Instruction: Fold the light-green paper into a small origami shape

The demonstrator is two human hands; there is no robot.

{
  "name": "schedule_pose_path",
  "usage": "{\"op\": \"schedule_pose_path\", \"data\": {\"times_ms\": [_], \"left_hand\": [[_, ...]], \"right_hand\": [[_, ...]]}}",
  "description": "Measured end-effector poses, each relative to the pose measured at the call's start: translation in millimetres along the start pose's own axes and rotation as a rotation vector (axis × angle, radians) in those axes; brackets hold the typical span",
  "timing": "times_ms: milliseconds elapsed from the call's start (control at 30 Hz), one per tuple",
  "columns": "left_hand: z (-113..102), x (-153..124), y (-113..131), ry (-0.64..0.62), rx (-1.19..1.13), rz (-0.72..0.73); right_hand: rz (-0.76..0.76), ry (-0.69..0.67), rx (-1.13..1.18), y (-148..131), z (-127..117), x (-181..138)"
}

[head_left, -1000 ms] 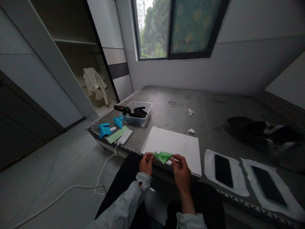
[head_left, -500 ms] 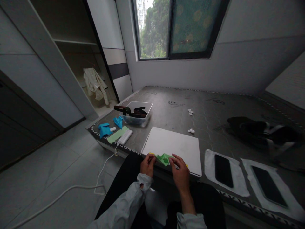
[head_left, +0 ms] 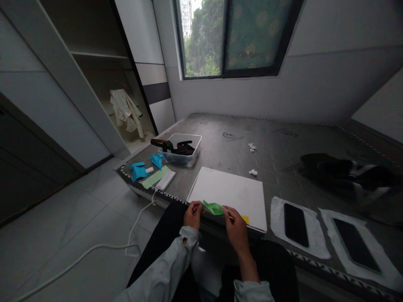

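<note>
From the head camera, the left hand (head_left: pixel 192 214) and right hand (head_left: pixel 235 228) both pinch a folded green paper (head_left: pixel 212 207), fingers closed on its two ends. The paper sits at the near edge of a white board (head_left: pixel 233 192) lying on the grey mattress (head_left: pixel 270 147). A yellow corner (head_left: pixel 245 219) shows just beside the right hand. Two black phones (head_left: pixel 295 224) lie on white sheets to the right.
</note>
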State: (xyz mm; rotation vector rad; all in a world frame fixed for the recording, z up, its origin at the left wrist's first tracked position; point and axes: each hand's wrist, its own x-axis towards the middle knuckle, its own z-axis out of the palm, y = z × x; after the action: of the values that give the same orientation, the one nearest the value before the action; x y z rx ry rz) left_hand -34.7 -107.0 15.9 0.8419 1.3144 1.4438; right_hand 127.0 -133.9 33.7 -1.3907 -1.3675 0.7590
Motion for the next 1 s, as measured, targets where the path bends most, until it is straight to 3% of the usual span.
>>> {"op": "schedule_pose_path", "data": {"times_ms": [300,600,1000], "left_hand": [[1,-10,-9,-0.144,0.129,0.149],[2,-6,-13,-0.047,0.003,-0.009],[0,-9,-6,-0.09,0.184,0.11]], "right_hand": [[0.065,-0.026,-0.06,4,-1,0],[-0.03,-0.162,-0.059,0,3,-2],[-0.087,-0.229,-0.129,0,2,-4]]}}
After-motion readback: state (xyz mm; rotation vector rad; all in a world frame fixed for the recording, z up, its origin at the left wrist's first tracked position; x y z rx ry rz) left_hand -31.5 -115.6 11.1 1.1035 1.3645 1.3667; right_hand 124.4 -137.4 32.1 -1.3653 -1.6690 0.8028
